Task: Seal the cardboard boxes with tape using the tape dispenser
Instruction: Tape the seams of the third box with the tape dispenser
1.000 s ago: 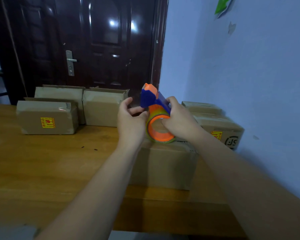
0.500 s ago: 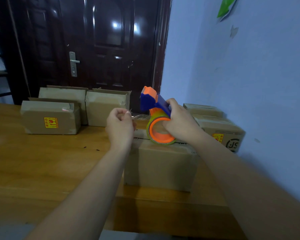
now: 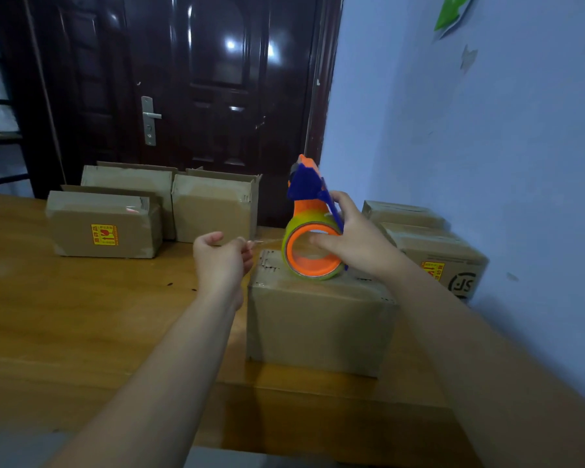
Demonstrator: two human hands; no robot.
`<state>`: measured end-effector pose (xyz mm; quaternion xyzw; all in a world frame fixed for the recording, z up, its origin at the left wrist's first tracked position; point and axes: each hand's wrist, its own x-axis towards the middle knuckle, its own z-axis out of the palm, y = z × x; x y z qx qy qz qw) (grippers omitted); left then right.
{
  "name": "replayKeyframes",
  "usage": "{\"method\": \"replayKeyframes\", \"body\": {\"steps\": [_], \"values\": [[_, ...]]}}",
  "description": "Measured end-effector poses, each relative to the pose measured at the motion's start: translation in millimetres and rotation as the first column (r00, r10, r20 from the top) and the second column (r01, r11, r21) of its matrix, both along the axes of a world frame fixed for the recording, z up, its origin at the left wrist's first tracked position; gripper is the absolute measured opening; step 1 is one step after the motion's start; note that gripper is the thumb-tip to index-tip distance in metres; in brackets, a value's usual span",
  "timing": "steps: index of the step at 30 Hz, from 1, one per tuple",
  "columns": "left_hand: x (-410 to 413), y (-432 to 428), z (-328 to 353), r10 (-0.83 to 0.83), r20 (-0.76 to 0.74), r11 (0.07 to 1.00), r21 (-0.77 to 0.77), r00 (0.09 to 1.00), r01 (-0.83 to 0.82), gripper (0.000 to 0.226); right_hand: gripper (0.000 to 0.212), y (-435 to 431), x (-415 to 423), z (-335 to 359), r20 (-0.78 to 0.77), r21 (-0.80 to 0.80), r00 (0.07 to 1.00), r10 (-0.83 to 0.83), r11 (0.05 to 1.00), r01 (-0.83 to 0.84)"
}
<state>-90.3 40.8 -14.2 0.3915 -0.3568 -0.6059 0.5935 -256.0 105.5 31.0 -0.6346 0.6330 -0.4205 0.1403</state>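
Observation:
A brown cardboard box (image 3: 318,322) stands on the wooden table (image 3: 81,325) in front of me. An orange and blue tape dispenser (image 3: 309,231) with a roll of clear tape sits upright on the box's top. My right hand (image 3: 358,241) grips the dispenser, thumb in the roll's orange core. My left hand (image 3: 222,258), just left of the box, pinches the free end of the clear tape (image 3: 265,243). The strip stretches from the roll to those fingers.
Three cardboard boxes (image 3: 105,228) stand at the back left near a dark door (image 3: 190,96). Two more boxes (image 3: 433,248) lie against the blue wall (image 3: 487,163) on the right. The table's front edge is close to me.
My left hand left the dispenser, took the tape end and drew it out to the left. The right hand kept the dispenser on the box.

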Motion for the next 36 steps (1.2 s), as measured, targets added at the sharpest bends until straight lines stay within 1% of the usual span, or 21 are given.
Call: {"method": "replayKeyframes", "body": {"steps": [2,5,7,10,13,18,22,25,28,30,32,35,36], "values": [[3,-5,-8,0.012,0.019,1.0,0.009,1.0,-0.012,0.042,0.059,-3,-4,-10,0.097,-0.011,0.995,0.026,1.0,-0.025],[5,-7,-19,-0.014,0.074,1.0,-0.013,0.997,0.015,0.047,0.076,-7,-6,-23,0.244,-0.036,0.968,0.063,0.998,-0.056],[6,-7,-22,-0.03,0.075,0.999,-0.016,0.997,0.031,0.051,0.084,-9,-8,-28,0.327,-0.076,0.94,0.092,0.995,-0.07],[6,-8,-26,-0.049,0.073,0.999,0.002,0.996,0.049,0.055,0.082,-9,-9,-29,0.375,-0.128,0.916,0.141,0.987,-0.099],[5,-8,-27,-0.024,0.13,0.999,-0.024,0.991,0.027,0.057,0.08,-8,-10,-31,0.388,-0.173,0.903,0.184,0.977,-0.125],[7,-1,-26,-0.002,0.218,0.996,-0.083,0.976,0.021,0.064,0.075,-8,-13,-32,0.37,-0.214,0.912,0.176,0.972,-0.1],[10,-4,-28,-0.041,0.275,0.997,-0.051,0.961,0.057,0.071,0.079,-7,-12,-32,0.323,-0.204,0.924,0.205,0.968,-0.144],[10,-12,-29,-0.081,0.321,0.995,-0.026,0.944,0.094,0.075,0.079,-8,-12,-32,0.334,-0.202,0.917,0.22,0.966,-0.158],[9,-14,-28,-0.083,0.437,0.993,-0.039,0.896,0.111,0.072,0.079,-8,-11,-32,0.348,-0.207,0.91,0.225,0.965,-0.16],[7,-14,-24,-0.085,0.475,0.992,-0.043,0.876,0.119,0.066,0.079,-8,-10,-31,0.348,-0.209,0.91,0.226,0.965,-0.16],[3,-14,-23,-0.133,0.443,0.99,0.019,0.887,0.139,0.058,0.079,-8,-10,-32,0.349,-0.209,0.909,0.226,0.965,-0.159],[2,-11,-31,-0.262,0.331,0.957,0.211,0.907,0.199,0.047,0.079,-9,-11,-33,0.358,-0.212,0.906,0.228,0.964,-0.159],[2,-11,-36,-0.281,0.306,0.946,0.248,0.91,0.208,0.045,0.079,-9,-11,-33,0.359,-0.21,0.905,0.229,0.964,-0.16]]}}
